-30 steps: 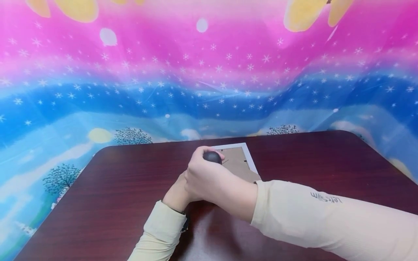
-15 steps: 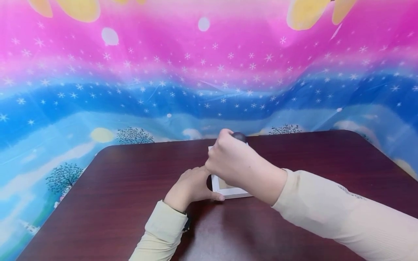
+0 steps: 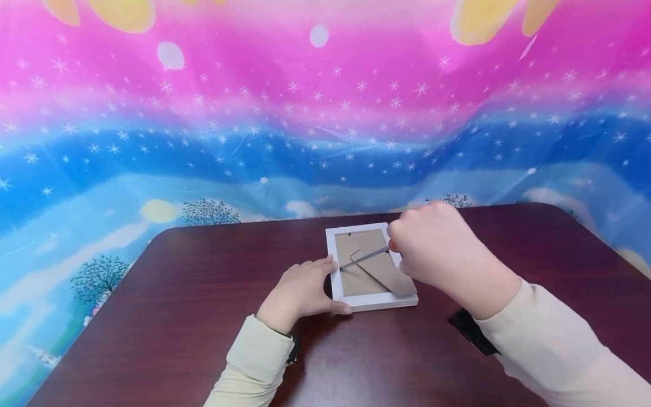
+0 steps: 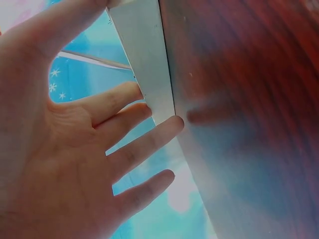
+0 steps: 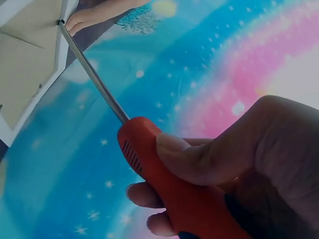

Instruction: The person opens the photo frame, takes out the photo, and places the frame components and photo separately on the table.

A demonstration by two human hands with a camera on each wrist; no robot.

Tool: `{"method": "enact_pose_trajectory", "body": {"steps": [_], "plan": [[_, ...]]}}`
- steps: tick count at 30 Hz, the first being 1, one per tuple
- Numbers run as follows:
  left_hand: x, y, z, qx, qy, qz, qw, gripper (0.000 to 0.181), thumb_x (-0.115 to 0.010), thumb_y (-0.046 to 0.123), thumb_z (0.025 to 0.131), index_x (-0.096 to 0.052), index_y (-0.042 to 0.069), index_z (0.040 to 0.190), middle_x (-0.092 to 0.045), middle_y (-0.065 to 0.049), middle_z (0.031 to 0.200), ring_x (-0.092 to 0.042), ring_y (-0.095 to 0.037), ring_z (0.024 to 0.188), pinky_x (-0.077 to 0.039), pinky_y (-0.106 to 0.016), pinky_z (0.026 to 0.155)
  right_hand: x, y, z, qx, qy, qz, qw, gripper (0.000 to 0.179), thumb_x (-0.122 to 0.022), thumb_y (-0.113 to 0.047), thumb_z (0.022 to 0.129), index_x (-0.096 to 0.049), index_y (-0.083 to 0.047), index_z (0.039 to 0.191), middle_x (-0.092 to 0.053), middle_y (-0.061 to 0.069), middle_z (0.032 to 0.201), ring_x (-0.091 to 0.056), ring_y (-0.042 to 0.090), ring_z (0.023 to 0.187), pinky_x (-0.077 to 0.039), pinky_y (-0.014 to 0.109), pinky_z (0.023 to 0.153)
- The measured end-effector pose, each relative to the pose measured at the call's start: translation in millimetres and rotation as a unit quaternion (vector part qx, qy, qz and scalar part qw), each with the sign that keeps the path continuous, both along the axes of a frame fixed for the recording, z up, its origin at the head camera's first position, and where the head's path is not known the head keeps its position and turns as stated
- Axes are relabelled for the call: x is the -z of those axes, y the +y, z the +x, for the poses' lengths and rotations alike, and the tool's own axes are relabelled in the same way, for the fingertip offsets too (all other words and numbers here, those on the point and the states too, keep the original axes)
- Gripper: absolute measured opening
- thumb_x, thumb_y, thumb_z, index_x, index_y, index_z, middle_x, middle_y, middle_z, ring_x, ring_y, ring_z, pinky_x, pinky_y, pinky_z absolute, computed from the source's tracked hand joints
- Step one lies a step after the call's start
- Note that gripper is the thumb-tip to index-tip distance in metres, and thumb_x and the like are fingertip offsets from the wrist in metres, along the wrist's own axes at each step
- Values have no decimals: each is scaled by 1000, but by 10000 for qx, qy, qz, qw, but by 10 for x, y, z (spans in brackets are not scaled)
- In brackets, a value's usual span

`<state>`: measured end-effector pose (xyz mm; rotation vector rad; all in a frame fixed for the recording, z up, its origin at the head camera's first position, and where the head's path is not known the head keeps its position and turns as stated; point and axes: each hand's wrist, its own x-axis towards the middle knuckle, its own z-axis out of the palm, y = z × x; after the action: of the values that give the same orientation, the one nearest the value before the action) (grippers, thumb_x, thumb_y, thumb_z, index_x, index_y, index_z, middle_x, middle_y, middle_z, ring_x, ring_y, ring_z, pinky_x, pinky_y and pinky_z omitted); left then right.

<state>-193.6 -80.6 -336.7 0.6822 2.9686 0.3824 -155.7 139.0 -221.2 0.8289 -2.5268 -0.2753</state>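
Note:
A white picture frame [image 3: 376, 305] lies back side up on the table, its brown backing board [image 3: 353, 285] and stand flap [image 3: 394, 280] facing up. My right hand [image 3: 447, 254] grips a screwdriver by its orange-red handle [image 5: 144, 144], thumb along the handle in the right wrist view. The metal shaft [image 3: 366, 258] slants down leftward, its tip at a small dark tab on the frame's left inner edge. My left hand [image 3: 300, 297] rests against the frame's left side, thumb at the near corner. In the left wrist view its fingers [image 4: 144, 149] are spread and fairly straight beside the frame.
The dark red-brown wooden table [image 3: 203, 282] has rounded far corners. A patterned pink and blue cloth [image 3: 305, 141] hangs behind it. Another small dark tab [image 3: 349, 234] sits at the frame's far inner edge. A black strap [image 3: 473, 333] shows under the right wrist.
My right hand has swung to the right, laying the screwdriver over at a low slant and uncovering most of the frame. The left hand stays at the frame's left side.

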Motion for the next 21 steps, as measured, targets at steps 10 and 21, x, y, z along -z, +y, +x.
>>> {"method": "enact_pose_trajectory", "body": {"steps": [10,21], "plan": [[-18,24,22,-27,-89,60,9999,90,-82,60,71,-55,11,142,-45,-5,151,-48,-31,133,-39,-49,106,207,395,-6,710,-1124,-1004,9860,25,-71,-4,73,-77,-26,82,-65,-15,70,-53,11,53,-42,37,46],[-36,-10,24,-59,-169,34,9998,90,-81,59,72,-54,12,144,-43,-4,153,-45,-31,135,-37,-50,108,399,558,-67,832,-1545,-1250,9765,25,-69,-4,77,-78,-21,92,-71,-12,81,-63,14,66,-46,35,51]]}}
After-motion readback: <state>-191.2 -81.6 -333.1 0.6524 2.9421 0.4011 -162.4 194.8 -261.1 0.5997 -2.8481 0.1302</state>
